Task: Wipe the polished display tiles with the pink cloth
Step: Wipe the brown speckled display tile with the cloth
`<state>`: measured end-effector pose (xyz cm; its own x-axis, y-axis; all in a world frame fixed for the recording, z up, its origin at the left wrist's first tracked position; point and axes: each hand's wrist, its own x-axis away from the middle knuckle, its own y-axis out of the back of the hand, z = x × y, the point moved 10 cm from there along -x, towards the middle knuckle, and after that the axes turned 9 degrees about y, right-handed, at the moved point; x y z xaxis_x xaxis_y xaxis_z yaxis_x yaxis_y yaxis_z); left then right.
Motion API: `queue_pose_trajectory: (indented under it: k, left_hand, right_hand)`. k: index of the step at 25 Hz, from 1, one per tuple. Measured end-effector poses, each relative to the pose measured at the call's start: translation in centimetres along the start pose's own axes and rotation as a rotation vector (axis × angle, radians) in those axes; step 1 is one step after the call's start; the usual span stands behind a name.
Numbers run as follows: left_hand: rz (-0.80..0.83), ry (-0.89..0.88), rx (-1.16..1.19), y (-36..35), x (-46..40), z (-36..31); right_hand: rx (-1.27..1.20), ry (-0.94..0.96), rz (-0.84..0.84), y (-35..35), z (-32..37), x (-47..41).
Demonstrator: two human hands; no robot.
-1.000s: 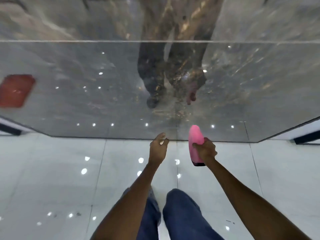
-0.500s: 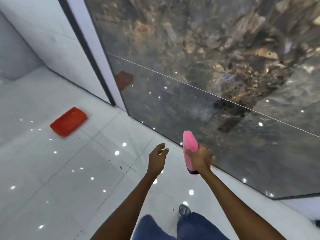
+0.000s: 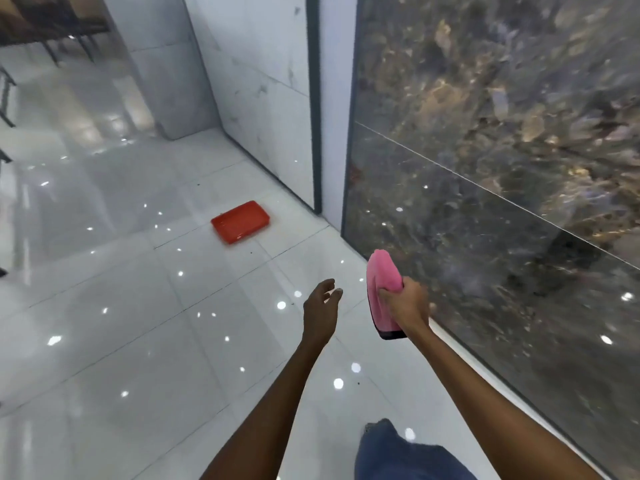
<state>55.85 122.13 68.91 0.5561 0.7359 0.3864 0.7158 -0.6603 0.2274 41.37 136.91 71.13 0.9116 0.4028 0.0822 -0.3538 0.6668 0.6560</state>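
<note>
Head view: the camera has swung left since a second ago, so the dark polished display tile now stands at the right and a red tray on the floor has come into view. The right hand grips the folded pink cloth just beside the tile, apparently off its surface, so wiping looks paused. The left hand hangs open, fingers relaxed, holding nothing.

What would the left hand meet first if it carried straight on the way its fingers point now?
Probably only bare floor. The left hand is empty with fingers relaxed, pointing up the frame. The red tray lies off to its left, though depth is unclear.
</note>
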Motion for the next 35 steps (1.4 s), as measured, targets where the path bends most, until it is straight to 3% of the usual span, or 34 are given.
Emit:
queue_pose_trajectory:
  k: [7,19,26,35]
  left_hand:
    - [-0.235,0.09,0.129,15.5,-3.7,3.0]
    - [-0.319,0.158,0.019,37.6,-28.1,-3.0]
    - [-0.27,0.182,0.058,46.1,-44.2,-7.2]
    - [-0.101,0.095,-0.109,58.9,-69.9,-15.4]
  right_hand:
    - [0.092,0.124,0.174,-13.7,10.7,0.0]
    - [-0.035,0.164,0.328,-38.9,31.0,-13.8]
    - [-0.018,0.148,0.34,-51.4,41.9,-24.0]
    - [-0.081,-0.029,0.21,-66.2,56.1,-39.9]
